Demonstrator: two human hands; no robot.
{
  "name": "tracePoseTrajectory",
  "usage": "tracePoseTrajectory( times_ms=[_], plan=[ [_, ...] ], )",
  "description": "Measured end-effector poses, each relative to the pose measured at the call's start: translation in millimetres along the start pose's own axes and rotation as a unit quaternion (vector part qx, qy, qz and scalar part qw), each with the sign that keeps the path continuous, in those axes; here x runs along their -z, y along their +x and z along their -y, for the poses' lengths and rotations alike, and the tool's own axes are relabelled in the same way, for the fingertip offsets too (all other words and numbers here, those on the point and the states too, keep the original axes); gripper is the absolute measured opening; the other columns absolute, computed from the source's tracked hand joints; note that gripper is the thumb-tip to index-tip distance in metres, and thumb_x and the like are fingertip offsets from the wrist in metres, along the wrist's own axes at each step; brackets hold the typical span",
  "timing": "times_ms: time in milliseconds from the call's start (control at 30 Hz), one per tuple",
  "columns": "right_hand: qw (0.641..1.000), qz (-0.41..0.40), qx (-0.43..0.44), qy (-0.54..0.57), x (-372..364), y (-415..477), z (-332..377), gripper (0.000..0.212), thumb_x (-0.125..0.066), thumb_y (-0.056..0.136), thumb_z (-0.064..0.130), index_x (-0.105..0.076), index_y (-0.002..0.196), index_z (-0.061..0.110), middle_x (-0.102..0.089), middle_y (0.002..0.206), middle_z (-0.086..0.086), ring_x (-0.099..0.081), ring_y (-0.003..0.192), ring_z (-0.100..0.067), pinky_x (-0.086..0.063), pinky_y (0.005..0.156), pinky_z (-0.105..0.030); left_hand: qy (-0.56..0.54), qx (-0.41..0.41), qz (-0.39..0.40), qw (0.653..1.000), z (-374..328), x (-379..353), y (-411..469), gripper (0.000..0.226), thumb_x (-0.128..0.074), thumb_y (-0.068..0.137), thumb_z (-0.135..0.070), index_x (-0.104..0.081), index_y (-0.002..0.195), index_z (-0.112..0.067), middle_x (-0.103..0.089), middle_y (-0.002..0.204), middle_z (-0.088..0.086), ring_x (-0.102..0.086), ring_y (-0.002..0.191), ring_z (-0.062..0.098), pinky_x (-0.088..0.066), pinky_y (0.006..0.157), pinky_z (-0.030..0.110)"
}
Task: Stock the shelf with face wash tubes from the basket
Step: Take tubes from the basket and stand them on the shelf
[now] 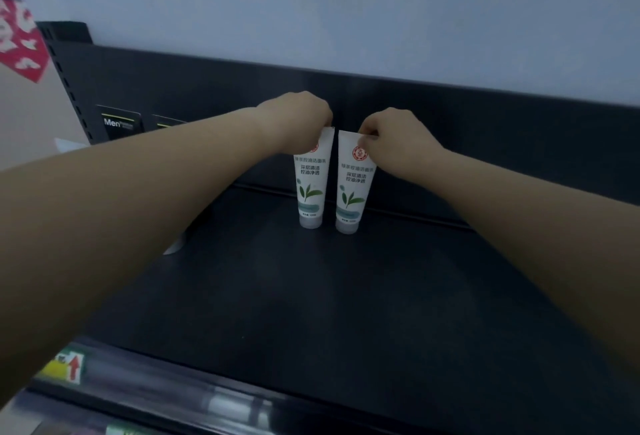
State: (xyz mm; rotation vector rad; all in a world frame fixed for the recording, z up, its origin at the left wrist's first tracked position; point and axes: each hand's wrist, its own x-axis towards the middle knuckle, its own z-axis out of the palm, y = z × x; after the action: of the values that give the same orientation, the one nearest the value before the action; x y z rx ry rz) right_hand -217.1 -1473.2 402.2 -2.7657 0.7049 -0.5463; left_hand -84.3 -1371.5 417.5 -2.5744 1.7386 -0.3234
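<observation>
Two white face wash tubes with green leaf prints stand cap-down, side by side, near the back of the black shelf (pixel 346 296). My left hand (pixel 298 116) pinches the flat top edge of the left tube (pixel 311 185). The top edge of the right tube (pixel 355 188) is pinched by my right hand (pixel 394 136). Both tubes are upright with their caps on the shelf surface, a narrow gap between them. The basket is out of sight.
Dark packages marked "Men" (pixel 119 123) stand at the shelf's back left, partly behind my left arm. A black back panel (pixel 485 129) rises behind the tubes. The shelf's front rail carries a price label (pixel 67 369). A red patterned sheet (pixel 20 39) hangs at far left.
</observation>
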Motion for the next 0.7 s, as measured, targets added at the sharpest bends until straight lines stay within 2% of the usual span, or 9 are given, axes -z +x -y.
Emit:
tracePoseTrajectory(
  times_ms=[67, 167, 367, 400, 467, 533, 700],
  plan=[
    [1.0, 0.002, 0.002, -0.001, -0.6, -0.3, 0.3, 0.022, -0.047, 0.094, 0.017, -0.066, 0.105, 0.012, -0.067, 0.104, -0.007, -0.06, 0.082, -0.017, -0.044, 0.056, -0.023, -0.002, -0.005, 0.009, 1.0, -1.1, -0.1, -0.6, 0.026, -0.043, 0.092, -0.008, -0.06, 0.11, -0.01, -0.062, 0.101, 0.01, -0.061, 0.088, 0.03, -0.053, 0.074, 0.041],
    [1.0, 0.009, 0.002, -0.003, -0.9, -1.8, 1.9, 0.023, -0.047, 0.094, 0.016, -0.066, 0.106, 0.012, -0.067, 0.103, -0.007, -0.061, 0.082, -0.018, -0.045, 0.06, -0.025, -0.014, -0.022, 0.014, 1.0, -3.6, -1.1, -3.1, 0.024, -0.041, 0.093, -0.008, -0.058, 0.111, -0.008, -0.061, 0.102, 0.01, -0.059, 0.092, 0.029, -0.051, 0.079, 0.042],
    [1.0, 0.008, -0.002, 0.002, -1.2, -6.5, 5.4, 0.021, -0.047, 0.092, 0.017, -0.065, 0.102, 0.012, -0.066, 0.101, -0.007, -0.059, 0.081, -0.017, -0.043, 0.054, -0.022, -0.01, -0.03, 0.004, 0.999, -3.9, -3.1, -10.7, 0.023, -0.041, 0.094, -0.009, -0.057, 0.11, -0.009, -0.061, 0.102, 0.009, -0.059, 0.092, 0.028, -0.05, 0.077, 0.041],
    [1.0, 0.006, -0.004, 0.003, -1.2, -8.1, 6.6, 0.023, -0.047, 0.092, 0.017, -0.064, 0.106, 0.011, -0.065, 0.104, -0.007, -0.06, 0.085, -0.018, -0.046, 0.059, -0.024, -0.011, -0.029, 0.001, 1.0, -2.9, -3.5, -12.1, 0.023, -0.04, 0.094, -0.01, -0.057, 0.109, -0.009, -0.061, 0.102, 0.009, -0.059, 0.092, 0.028, -0.05, 0.077, 0.041],
    [1.0, 0.0, -0.003, 0.0, -0.6, -11.5, 9.4, 0.03, -0.046, 0.093, 0.017, -0.06, 0.119, 0.01, -0.061, 0.118, -0.008, -0.059, 0.101, -0.021, -0.049, 0.077, -0.027, -0.009, -0.026, -0.007, 1.0, -0.7, -4.2, -15.3, 0.023, -0.04, 0.095, -0.011, -0.056, 0.111, -0.011, -0.061, 0.103, 0.008, -0.059, 0.093, 0.027, -0.05, 0.077, 0.041],
    [1.0, -0.007, 0.002, -0.01, 1.0, -15.4, 12.7, 0.039, -0.046, 0.094, 0.017, -0.05, 0.132, 0.009, -0.053, 0.133, -0.008, -0.052, 0.119, -0.022, -0.042, 0.091, -0.027, -0.011, -0.025, -0.017, 0.999, 1.2, -6.4, -18.1, 0.025, -0.04, 0.095, -0.011, -0.055, 0.116, -0.012, -0.061, 0.108, 0.009, -0.059, 0.097, 0.028, -0.051, 0.082, 0.043],
    [0.999, -0.02, 0.013, -0.047, 2.4, -30.8, 18.9, 0.048, -0.047, 0.095, 0.019, -0.038, 0.14, 0.007, -0.037, 0.146, -0.01, -0.038, 0.131, -0.024, -0.036, 0.103, -0.032, -0.036, -0.017, -0.058, 0.997, -2.0, -9.6, -32.8, 0.04, -0.044, 0.095, -0.015, -0.042, 0.135, -0.009, -0.046, 0.136, 0.011, -0.049, 0.121, 0.029, -0.044, 0.098, 0.046]
  ],
)
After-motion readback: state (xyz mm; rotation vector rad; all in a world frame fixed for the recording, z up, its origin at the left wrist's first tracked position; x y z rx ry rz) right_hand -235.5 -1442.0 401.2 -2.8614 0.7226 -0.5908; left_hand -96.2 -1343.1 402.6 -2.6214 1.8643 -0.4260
